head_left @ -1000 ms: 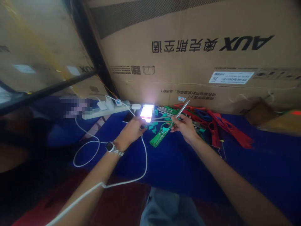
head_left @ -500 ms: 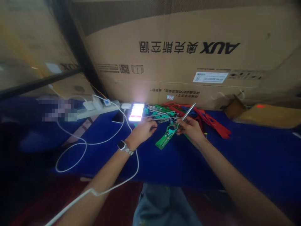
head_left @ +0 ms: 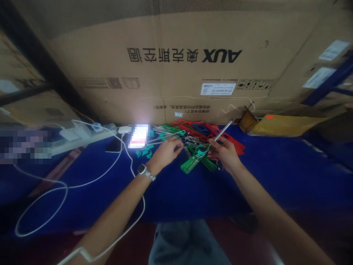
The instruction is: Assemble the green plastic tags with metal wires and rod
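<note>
My right hand (head_left: 224, 152) is closed round a green strip-like piece (head_left: 190, 164) with dark and teal parts and thin wires on it. Out of the same grip a slim silver rod (head_left: 224, 131) points up and to the right. My left hand (head_left: 168, 150), a watch on its wrist, hovers just left of that piece with its fingers curled together; whatever they pinch, if anything, is too small to tell. Behind both hands lies a pile of red strips (head_left: 237, 144), green pieces and metal rods. Small teal scraps (head_left: 143, 151) lie left of my left hand.
A lit phone (head_left: 138, 136) leans beside a white power strip (head_left: 59, 146) at the left. White cable (head_left: 66, 200) loops over the blue tabletop (head_left: 264, 184) and across my left forearm. A large cardboard box (head_left: 171, 73) stands behind; a yellow packet (head_left: 286, 125) lies at back right.
The view has turned to the right, so the background sits further left. The green piece stays in my right hand, and my left hand remains curled close by.
</note>
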Tool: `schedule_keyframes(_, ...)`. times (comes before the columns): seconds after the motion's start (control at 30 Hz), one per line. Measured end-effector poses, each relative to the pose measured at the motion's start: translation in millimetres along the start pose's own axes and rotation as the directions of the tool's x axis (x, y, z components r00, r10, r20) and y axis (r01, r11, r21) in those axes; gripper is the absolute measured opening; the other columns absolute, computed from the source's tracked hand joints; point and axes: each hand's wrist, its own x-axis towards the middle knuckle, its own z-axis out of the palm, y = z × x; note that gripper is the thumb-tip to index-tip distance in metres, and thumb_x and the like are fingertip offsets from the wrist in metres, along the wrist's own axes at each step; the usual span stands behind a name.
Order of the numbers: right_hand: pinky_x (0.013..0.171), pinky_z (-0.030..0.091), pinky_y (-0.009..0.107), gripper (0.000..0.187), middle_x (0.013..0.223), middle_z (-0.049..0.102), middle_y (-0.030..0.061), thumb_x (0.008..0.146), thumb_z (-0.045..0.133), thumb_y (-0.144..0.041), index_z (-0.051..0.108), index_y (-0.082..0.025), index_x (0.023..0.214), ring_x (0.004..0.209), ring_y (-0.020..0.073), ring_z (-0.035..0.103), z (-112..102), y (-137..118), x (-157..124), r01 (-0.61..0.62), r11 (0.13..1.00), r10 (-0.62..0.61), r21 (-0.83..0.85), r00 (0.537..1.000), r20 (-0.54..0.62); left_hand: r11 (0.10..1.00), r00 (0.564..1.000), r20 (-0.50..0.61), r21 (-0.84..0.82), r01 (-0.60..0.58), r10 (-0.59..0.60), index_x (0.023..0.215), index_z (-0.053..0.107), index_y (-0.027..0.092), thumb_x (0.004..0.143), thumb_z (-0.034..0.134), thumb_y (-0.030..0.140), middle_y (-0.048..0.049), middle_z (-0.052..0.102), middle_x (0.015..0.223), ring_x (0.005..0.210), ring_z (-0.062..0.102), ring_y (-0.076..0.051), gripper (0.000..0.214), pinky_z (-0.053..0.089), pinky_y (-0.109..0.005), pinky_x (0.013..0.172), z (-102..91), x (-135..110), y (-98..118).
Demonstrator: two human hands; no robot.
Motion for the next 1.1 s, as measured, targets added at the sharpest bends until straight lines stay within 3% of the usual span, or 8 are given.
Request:
schedule_keyframes(0.2, 0.040, 0.058, 0.024, 0.035, 0.055, 0.065, -0.0025, 0.068, 0.087, -0.033, 0.058, -0.017, 0.081, 0.042, 0.0114, 0.060, -16, -7, 0, -0.019, 1.000, 0.019, -0.002, 1.000, 0.015, 0.981, 0.979, 0.147, 0.114, -0.159, 0.141, 0.104, 0.067, 0.019, 0.085, 0.061, 0.008, -0.0069, 0.066, 0.105, 0.102, 0.059, -0.025, 0.023, 0.049, -0.038, 0.091, 17.5, 24, 17)
schedule_keyframes(0.53, 0.040, 0.058, 0.021, 0.021, 0.055, 0.064, -0.0037, 0.079, 0.078, -0.021, 0.057, -0.018, 0.081, 0.040, 0.0094, 0.058, -11, 0, 1, -0.099, 0.994, 0.099, 0.036, 0.995, -0.001, 0.973, 0.950, 0.309, 0.200, -0.117, 0.051, 0.110, 0.067, 0.016, 0.070, 0.068, 0.017, -0.0103, 0.069, 0.113, 0.106, 0.058, -0.030, 0.040, 0.046, -0.042, 0.094, 17.9, 42, 25)
schedule_keyframes(0.7, 0.039, 0.058, 0.022, 0.022, 0.055, 0.063, -0.0040, 0.078, 0.079, -0.021, 0.057, -0.017, 0.081, 0.040, 0.0096, 0.058, -7, -3, 5, -0.065, 0.996, 0.064, 0.059, 0.998, 0.014, 0.950, 0.940, 0.341, 0.282, -0.131, 0.029, 0.101, 0.071, 0.018, 0.077, 0.063, 0.011, -0.0100, 0.070, 0.105, 0.104, 0.058, -0.030, 0.027, 0.043, -0.045, 0.094, 12.3, 49, 25)
schedule_keyframes(0.9, 0.041, 0.059, 0.023, 0.021, 0.055, 0.062, -0.0044, 0.077, 0.080, -0.023, 0.059, -0.017, 0.081, 0.042, 0.0101, 0.059, -1, -5, 9, -0.029, 0.998, 0.026, 0.049, 0.997, 0.067, 0.941, 0.974, 0.167, 0.277, -0.194, 0.152, 0.098, 0.072, 0.023, 0.088, 0.061, 0.016, -0.0058, 0.067, 0.110, 0.107, 0.056, -0.028, 0.016, 0.042, -0.046, 0.096, -27.5, 31, 5)
schedule_keyframes(1.0, 0.041, 0.059, 0.023, 0.022, 0.058, 0.065, -0.0036, 0.077, 0.080, -0.023, 0.059, -0.017, 0.080, 0.042, 0.0097, 0.059, 13, -3, 13, -0.026, 0.998, 0.019, 0.055, 0.993, 0.114, 0.958, 0.991, 0.018, 0.252, -0.135, 0.135, 0.096, 0.070, 0.021, 0.087, 0.058, 0.012, -0.0067, 0.065, 0.114, 0.109, 0.057, -0.027, 0.017, 0.044, -0.046, 0.096, -47.0, 18, -10)
schedule_keyframes(1.1, 0.041, 0.058, 0.022, 0.021, 0.059, 0.067, -0.0026, 0.078, 0.079, -0.022, 0.059, -0.017, 0.079, 0.041, 0.0093, 0.058, 34, 2, 17, -0.063, 0.997, 0.055, 0.041, 0.984, 0.168, 0.991, 0.992, -0.107, 0.119, -0.055, 0.068, 0.091, 0.068, 0.019, 0.085, 0.051, 0.005, -0.0074, 0.062, 0.115, 0.102, 0.061, -0.023, 0.023, 0.049, -0.039, 0.088, -54.9, 8, -22)
